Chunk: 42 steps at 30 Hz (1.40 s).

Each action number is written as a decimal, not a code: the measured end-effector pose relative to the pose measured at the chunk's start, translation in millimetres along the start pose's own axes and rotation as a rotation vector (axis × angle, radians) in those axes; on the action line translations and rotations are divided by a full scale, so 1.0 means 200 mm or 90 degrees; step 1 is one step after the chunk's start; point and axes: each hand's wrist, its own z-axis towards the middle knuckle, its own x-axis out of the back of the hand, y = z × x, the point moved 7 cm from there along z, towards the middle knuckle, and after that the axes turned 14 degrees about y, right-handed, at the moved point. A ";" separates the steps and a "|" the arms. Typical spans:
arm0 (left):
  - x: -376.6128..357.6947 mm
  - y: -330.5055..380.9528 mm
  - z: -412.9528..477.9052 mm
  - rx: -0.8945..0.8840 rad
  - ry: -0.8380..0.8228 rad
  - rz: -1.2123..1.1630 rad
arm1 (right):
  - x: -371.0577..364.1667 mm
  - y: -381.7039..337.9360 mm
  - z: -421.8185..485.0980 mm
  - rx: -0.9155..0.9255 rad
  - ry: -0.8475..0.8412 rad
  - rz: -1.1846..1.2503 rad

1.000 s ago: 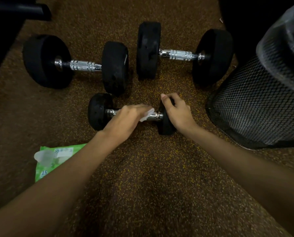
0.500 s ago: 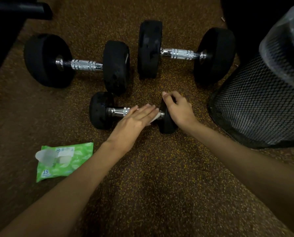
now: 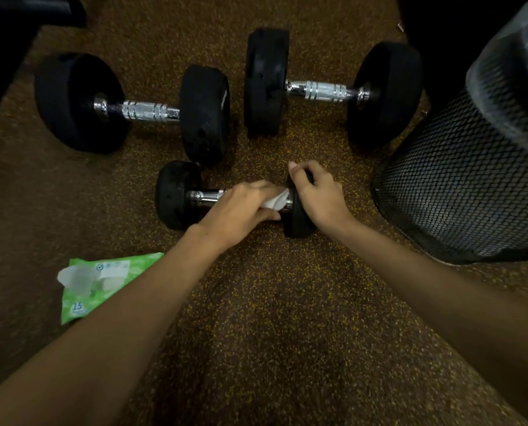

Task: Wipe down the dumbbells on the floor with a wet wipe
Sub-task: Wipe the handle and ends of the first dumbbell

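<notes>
**liftnclean:** Only the head view to go on here. The small dumbbell [image 3: 176,195] is lying on the speckled floor [image 3: 287,318] right in front of the person, on the near side of the left big dumbbell [image 3: 145,110] and the right big dumbbell [image 3: 321,90]. The left hand [image 3: 241,210] is curling round the chrome handle [image 3: 205,196] with the wet wipe [image 3: 276,201] bunched under the fingers; the right hand [image 3: 318,195] is gripping the right-side head, fingers hooked over its top.

**rubberfloor99:** Makes sense to me; it's looking dense and round, so I'm guessing it's wanting to roll while the bar is getting rubbed, and that grip on the head is pinning it. The wipe is looking soft and limp, poking out at the right end of the handle. I can't tell if it's going all the way round the bar, since the hand is hiding the underside.

**liftnclean:** Yeah; wet chrome is probably getting slick, while the black heads are looking grippier, so I'd be taking hold by a head and not the damp bar. Nobody is touching the two big ones, and I'm judging them a lot heavier; I'd be rolling those in place rather than lifting them.

**rubberfloor99:** The green wipes pack [image 3: 102,281] is lying by the left forearm with a sheet sticking out; the black mesh bin [image 3: 459,179] is sitting off to the right of the right hand.
</notes>
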 end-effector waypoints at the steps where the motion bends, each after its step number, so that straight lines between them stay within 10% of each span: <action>1: 0.00 -0.01 0.01 0.011 0.003 -0.008 | 0.00 0.00 0.00 0.001 0.001 -0.001; 8: 0.00 -0.07 0.11 0.128 -0.041 -0.024 | 0.00 -0.01 0.00 -0.002 0.005 0.001; 15: -0.08 0.05 -0.18 -0.167 0.089 0.239 | 0.00 -0.01 -0.01 0.021 0.004 -0.001; 21: -0.10 0.05 -0.26 -0.182 0.130 0.327 | 0.00 -0.02 -0.01 0.015 0.001 0.012; 36: -0.06 0.03 -0.22 -0.193 0.101 0.121 | 0.01 -0.02 -0.01 0.014 0.009 0.013; 42: -0.02 0.06 -0.07 -0.039 0.180 0.060 | 0.00 0.00 0.01 -0.013 0.012 0.016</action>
